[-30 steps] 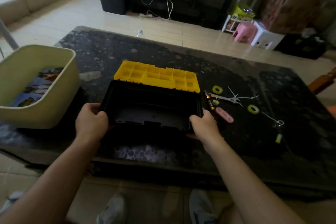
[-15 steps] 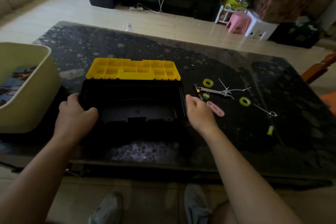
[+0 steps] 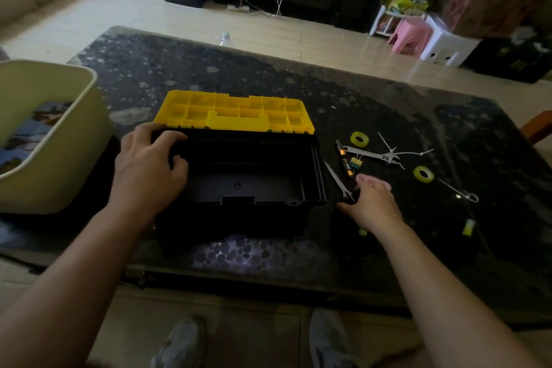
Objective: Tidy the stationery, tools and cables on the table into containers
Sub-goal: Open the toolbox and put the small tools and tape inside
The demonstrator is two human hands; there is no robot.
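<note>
Black plastic toolbox (image 3: 310, 158) stands open on the near middle of the dark speckled table (image 3: 268, 75), its yellow lid (image 3: 233, 112) folded back flat behind it, compartments facing up. The inside of the box holds nothing that can be made out.

Left hand (image 3: 149, 167): curled over the box's left rim, fingers hooked inside the wall, gripping it.

Right hand (image 3: 372, 203): palm down on the table just right of the box, fingers extended and close together, thumb pointing towards the box. It lies over the near end of a thin metal blade (image 3: 336, 179) (the rest of that tool is hidden under the hand).

Loose items, all right of the box and outside it:
- two batteries (image 3: 344, 158) end to end, with a small clip (image 3: 356, 162) touching them;
- a wrench (image 3: 373, 155) beside the clip, white cable ties (image 3: 388, 145) across its far end;
- two yellow tape rolls, one beyond the wrench (image 3: 359, 139), one nearer (image 3: 423, 173);
- a thin looped metal piece (image 3: 461, 193), type unclear;
- a small yellow object (image 3: 468, 227) nearest the table's front edge.

A cream tub (image 3: 59, 140) sits at the table's left end, well apart from the loose items.
</note>
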